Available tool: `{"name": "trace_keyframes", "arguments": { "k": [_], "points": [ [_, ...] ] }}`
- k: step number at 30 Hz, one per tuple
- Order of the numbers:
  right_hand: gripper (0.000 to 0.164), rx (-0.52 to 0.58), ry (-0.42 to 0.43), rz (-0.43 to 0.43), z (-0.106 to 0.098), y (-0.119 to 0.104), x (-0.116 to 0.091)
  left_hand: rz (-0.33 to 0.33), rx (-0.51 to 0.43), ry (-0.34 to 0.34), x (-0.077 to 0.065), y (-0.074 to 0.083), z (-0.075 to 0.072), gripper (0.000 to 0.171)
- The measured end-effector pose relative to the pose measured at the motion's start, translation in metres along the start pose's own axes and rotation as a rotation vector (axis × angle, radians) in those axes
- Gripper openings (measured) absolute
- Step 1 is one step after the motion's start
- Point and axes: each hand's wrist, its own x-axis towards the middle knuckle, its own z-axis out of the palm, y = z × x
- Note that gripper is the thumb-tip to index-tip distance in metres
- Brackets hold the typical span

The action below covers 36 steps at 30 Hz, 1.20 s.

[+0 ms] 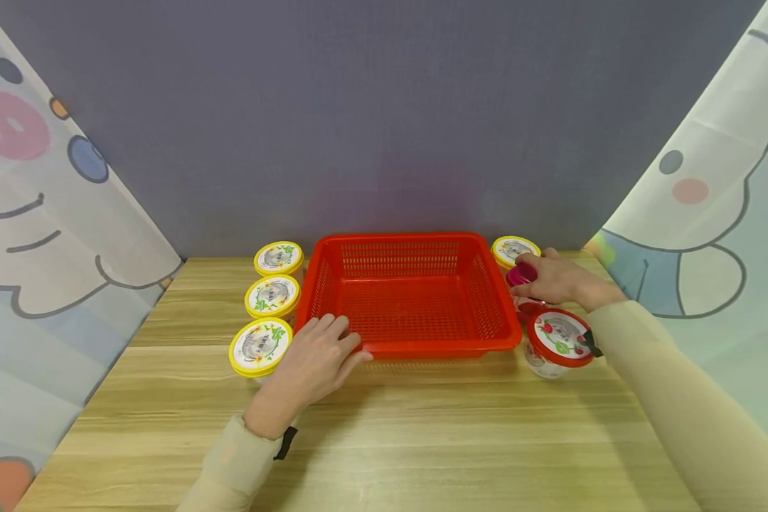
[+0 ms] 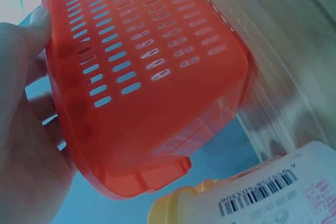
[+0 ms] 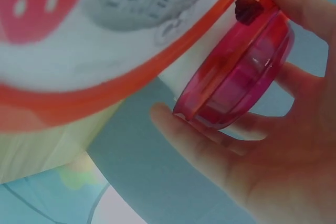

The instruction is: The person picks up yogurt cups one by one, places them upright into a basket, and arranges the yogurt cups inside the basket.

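Observation:
A red perforated plastic basket (image 1: 422,349) rests on the wooden table. My left hand (image 1: 316,359) grips its near left corner, fingers over the rim and thumb along the near side; the left wrist view shows the outside of the basket (image 2: 157,93) beside that hand. On the other side of the basket, my right hand (image 1: 558,279) holds a jar by its translucent magenta lid (image 3: 239,72), thumb and fingers spread round the edge. Most of the jar's body is hidden. Just nearer to me stands a clear tub with a red lid (image 1: 560,337).
Left of the basket, three yellow-lidded tubs (image 1: 272,295) stand in a row, the nearest close by my left wrist. Another yellow-lidded tub (image 1: 515,249) is behind my right hand. A grey panel (image 1: 384,128) rises behind the table (image 1: 409,441), with cartoon-printed sheets on both sides.

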Motion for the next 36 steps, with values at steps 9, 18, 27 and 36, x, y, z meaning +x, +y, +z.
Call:
{"name": "trace_keyframes", "arguments": {
  "k": [9, 18, 27, 36],
  "points": [
    [0.066, -0.01, 0.032, -0.018, 0.002, 0.005, 0.002, -0.02, -0.015, -0.031, 0.0, 0.001, -0.002, 0.029],
    [0.066, -0.007, 0.042, 0.005, 0.001, 0.004, -0.001, -0.023, -0.043, -0.033, -0.002, 0.0, -0.001, 0.03],
    [0.072, -0.062, 0.09, 0.001, -0.008, -0.001, -0.007, -0.025, -0.031, -0.031, -0.001, 0.0, -0.002, 0.033],
    [0.073, -0.049, 0.143, -0.002, -0.015, -0.004, -0.012, -0.028, -0.019, -0.025, 0.0, 0.002, -0.002, 0.03]
  ]
}}
